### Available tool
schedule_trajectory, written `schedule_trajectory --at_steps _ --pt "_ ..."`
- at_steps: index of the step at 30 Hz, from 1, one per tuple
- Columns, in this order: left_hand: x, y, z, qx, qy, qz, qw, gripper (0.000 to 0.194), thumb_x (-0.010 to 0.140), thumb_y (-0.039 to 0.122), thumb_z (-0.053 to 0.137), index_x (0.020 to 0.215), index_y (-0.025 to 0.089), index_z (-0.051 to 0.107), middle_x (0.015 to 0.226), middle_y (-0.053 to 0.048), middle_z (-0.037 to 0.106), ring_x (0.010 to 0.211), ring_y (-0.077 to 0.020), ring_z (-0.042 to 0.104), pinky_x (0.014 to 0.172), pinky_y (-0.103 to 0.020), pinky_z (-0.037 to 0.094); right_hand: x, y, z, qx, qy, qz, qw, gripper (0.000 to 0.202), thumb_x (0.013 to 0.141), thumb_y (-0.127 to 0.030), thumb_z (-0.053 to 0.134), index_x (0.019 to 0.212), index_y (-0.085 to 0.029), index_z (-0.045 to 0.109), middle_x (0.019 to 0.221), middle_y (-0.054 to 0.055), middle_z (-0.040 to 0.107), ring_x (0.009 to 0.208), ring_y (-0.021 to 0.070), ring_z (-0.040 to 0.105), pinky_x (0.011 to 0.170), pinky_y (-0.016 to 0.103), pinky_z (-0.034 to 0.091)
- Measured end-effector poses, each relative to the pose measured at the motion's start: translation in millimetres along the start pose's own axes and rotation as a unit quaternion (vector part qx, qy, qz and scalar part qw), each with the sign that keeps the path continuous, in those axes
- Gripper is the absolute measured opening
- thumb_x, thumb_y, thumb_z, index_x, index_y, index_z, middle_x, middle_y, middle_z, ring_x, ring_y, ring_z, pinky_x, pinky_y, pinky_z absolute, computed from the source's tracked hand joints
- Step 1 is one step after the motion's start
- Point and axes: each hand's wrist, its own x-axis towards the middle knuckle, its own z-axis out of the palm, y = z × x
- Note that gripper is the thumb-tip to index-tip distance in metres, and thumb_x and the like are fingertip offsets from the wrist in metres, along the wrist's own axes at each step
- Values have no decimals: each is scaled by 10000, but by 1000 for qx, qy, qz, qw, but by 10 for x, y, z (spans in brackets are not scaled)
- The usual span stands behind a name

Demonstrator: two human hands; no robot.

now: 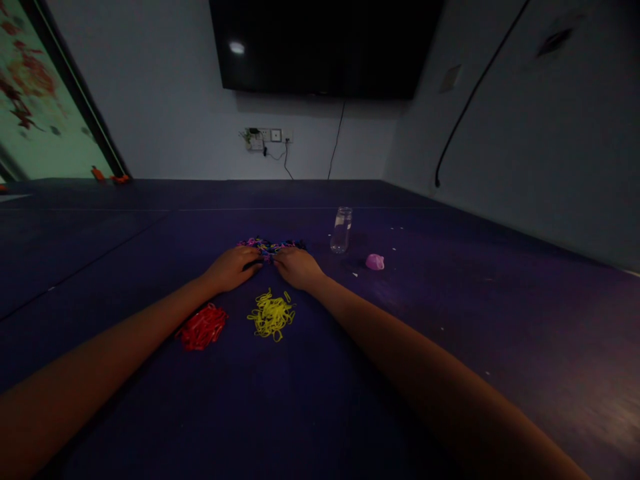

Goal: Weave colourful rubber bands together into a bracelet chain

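Observation:
A pile of mixed-colour bands [270,245], with pink, blue, yellow and dark ones, lies on the dark purple surface. My left hand [235,268] rests at the near left side of this pile, its thumb apart from the fingers. At the near right side is my right hand [297,267], its fingertips touching the bands; whether it pinches any is too small to tell. Nearer to me, a heap of yellow bands [271,315] lies between my forearms. A heap of red bands [203,327] sits beside my left forearm.
Right of my hands stands a clear jar [341,231], with a pink crumpled object [375,262] close by. Small white scraps dot the purple surface [320,413]. A large dark screen [325,47] hangs on the far wall above sockets and cables.

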Motion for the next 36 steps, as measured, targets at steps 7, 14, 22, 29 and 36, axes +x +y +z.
schedule_trajectory --at_steps 7,14,22,29,36 --pt "3 18 8 -5 5 6 1000 253 901 225 479 1099 191 634 1123 -78 655 1064 -220 577 970 -411 432 -17 -1 -9 -13 3 0 1000 322 946 -230 353 1049 -121 638 1081 127 647 1058 210 562 946 307 386" --pt "4 26 31 0 10 6 1000 246 905 229 475 1084 184 639 1114 -90 654 1058 -223 583 956 -401 440 -19 8 11 1 4 3 1000 303 941 -224 368 1054 -132 634 1101 132 645 1083 207 552 962 317 377" --pt "6 30 50 -2 14 1 1000 244 898 219 483 1077 175 643 1125 -103 653 1062 -229 586 951 -396 449 -25 9 6 -7 5 4 1000 307 947 -232 361 1048 -135 633 1089 124 650 1064 198 562 946 309 383" --pt "4 0 76 4 28 5 1000 232 900 237 492 1070 195 645 1118 -88 655 1054 -219 590 943 -388 455 -17 24 25 -4 8 -4 1000 309 943 -222 360 1037 -124 637 1081 130 651 1053 208 564 937 319 389" --pt "5 7 65 6 21 6 1000 228 898 232 494 1061 177 644 1116 -96 653 1049 -218 590 934 -378 457 -12 24 35 0 6 1 1000 309 942 -221 364 1069 -138 633 1101 122 645 1070 198 554 953 315 377"
